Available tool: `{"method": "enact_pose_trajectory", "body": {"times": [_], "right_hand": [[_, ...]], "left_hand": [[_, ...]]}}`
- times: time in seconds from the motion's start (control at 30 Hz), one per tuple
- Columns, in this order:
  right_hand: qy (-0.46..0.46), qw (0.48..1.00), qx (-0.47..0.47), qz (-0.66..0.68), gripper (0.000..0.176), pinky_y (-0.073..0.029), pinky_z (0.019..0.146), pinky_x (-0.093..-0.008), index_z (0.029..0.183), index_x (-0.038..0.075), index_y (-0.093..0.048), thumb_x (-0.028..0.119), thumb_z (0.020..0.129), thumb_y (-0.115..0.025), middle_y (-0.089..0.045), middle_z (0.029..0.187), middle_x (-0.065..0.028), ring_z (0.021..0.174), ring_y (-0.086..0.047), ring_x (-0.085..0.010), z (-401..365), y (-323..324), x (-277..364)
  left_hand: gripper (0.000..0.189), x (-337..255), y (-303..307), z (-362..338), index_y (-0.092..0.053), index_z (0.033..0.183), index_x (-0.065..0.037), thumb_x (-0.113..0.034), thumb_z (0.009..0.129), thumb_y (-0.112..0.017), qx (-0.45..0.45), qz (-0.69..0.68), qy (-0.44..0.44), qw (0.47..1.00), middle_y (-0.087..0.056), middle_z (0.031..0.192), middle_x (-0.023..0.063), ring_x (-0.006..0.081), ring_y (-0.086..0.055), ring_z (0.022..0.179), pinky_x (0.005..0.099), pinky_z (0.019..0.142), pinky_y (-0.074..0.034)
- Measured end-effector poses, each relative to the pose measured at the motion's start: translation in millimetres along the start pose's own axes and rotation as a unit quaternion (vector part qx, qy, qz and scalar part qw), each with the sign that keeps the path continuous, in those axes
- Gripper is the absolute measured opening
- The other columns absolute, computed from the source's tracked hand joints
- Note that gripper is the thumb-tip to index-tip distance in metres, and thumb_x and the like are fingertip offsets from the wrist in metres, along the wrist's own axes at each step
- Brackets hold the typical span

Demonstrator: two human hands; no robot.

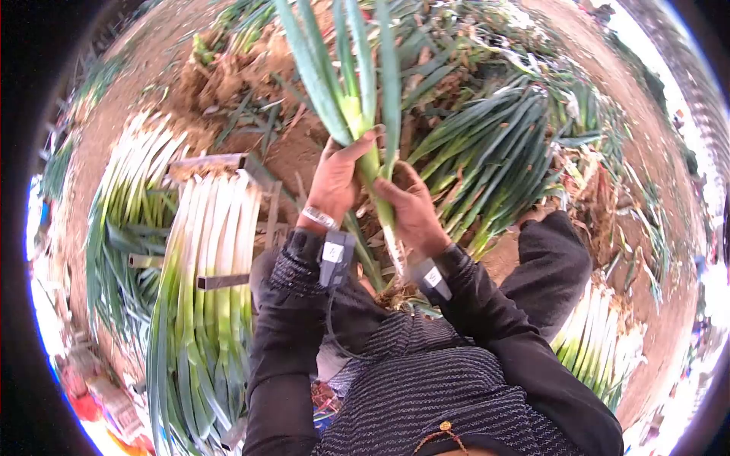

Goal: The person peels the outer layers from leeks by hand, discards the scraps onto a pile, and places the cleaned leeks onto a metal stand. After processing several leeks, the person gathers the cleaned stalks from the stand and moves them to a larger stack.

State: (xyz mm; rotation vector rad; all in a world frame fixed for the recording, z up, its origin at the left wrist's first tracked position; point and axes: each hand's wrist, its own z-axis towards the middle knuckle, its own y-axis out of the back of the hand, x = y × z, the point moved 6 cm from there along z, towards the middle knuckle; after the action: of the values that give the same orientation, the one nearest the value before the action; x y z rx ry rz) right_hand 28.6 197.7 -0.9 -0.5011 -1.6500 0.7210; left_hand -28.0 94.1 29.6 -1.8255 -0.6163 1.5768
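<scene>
We hold one long green onion [370, 163] up over our lap, leaves pointing away from us, pale root end angled down twd. our patterned top [441, 380]. Our L hand [333, 182] has its fingers clamped round the stalk just below where the leaves fan out, thumb across the front; our R hand [411, 213] grips slightly lower, thumb and fingers closed on the stalk & a leaf — the two hands nearly touching. A band [319, 218] circles our L wrist, w/ a dark device [335, 260] nearby; another device [432, 279] sits by the R cuff.

To our L, a metal frame [224, 282] bears a row of onions [217, 251], white ends at its far edge, greens hanging past the near bar. Beyond its L side lies a second row [133, 182]. A dark-green pile [498, 152] spreads on the ground [293, 156] ahead-R, w/ a smaller bunch [597, 334] beyond our R knee [551, 262] — dry leaf litter [243, 72] on the far side.
</scene>
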Motion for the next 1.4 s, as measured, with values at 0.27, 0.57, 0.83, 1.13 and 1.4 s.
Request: {"method": "enact_pose_trajectory", "body": {"times": [0.27, 0.57, 0.83, 1.13, 1.4], "right_hand": [[0.07, 0.989, -0.002, -0.13, 0.017, -0.048, 0.076, -0.022, 0.108, 0.001, -0.062, 0.007, 0.091, -0.063, -0.065, 0.098, 0.0007, 0.085, -0.057, -0.0059, 18.4, 3.8, 0.7], [0.021, 0.985, 0.052, -0.161, 0.022, -0.042, 0.074, -0.0183, 0.107, 0.002, -0.061, 0.021, 0.097, -0.057, -0.061, 0.09, 0.0044, 0.081, -0.051, -0.0026, -8.4, 8.3, 2.7], [-0.129, 0.935, 0.134, -0.301, 0.02, -0.044, 0.077, -0.0223, 0.11, 0.003, -0.06, 0.015, 0.095, -0.058, -0.057, 0.091, 0.0021, 0.086, -0.051, -0.0056, -69.1, 45.1, -15.1], [-0.264, 0.885, 0.215, -0.317, 0.022, -0.043, 0.076, -0.022, 0.113, 0.001, -0.058, 0.015, 0.095, -0.056, -0.057, 0.089, 0.0025, 0.083, -0.051, -0.0053, -103.0, 60.9, -38.7], [-0.287, 0.883, 0.269, -0.257, 0.027, -0.045, 0.082, -0.027, 0.115, -0.001, -0.058, 0.017, 0.096, -0.056, -0.056, 0.092, -0.0015, 0.089, -0.053, -0.0111, -133.5, 47.3, -13.8]], "left_hand": [[0.034, -20.1, 28.3, 13.6, -0.052, 0.121, 0.001, -0.009, 0.09, -0.062, -0.036, -0.014, -0.041, 0.998, -0.066, 0.105, 0.0129, 0.0254, -0.065, 0.095, 0.0389, 0.083, -0.054], [0.032, -53.6, 52.9, 22.7, -0.05, 0.123, -0.004, -0.012, 0.093, -0.058, 0.03, -0.178, -0.054, 0.982, -0.06, 0.102, 0.0091, 0.0175, -0.059, 0.081, 0.0322, 0.07, -0.052], [0.027, -93.9, 77.8, 25.3, -0.05, 0.12, -0.005, -0.013, 0.095, -0.056, 0.014, -0.198, -0.15, 0.969, -0.061, 0.109, 0.0103, 0.0151, -0.058, 0.079, 0.0276, 0.063, -0.05], [0.026, -73.0, 96.2, 32.8, -0.049, 0.121, -0.009, -0.016, 0.096, -0.053, -0.051, -0.134, -0.119, 0.982, -0.061, 0.101, 0.0086, 0.0134, -0.056, 0.074, 0.0259, 0.059, -0.047], [0.019, -63.6, 124.3, 38.4, -0.049, 0.114, -0.009, -0.012, 0.096, -0.053, -0.151, -0.175, -0.081, 0.97, -0.062, 0.094, 0.0095, 0.0135, -0.056, 0.067, 0.024, 0.053, -0.047]]}}
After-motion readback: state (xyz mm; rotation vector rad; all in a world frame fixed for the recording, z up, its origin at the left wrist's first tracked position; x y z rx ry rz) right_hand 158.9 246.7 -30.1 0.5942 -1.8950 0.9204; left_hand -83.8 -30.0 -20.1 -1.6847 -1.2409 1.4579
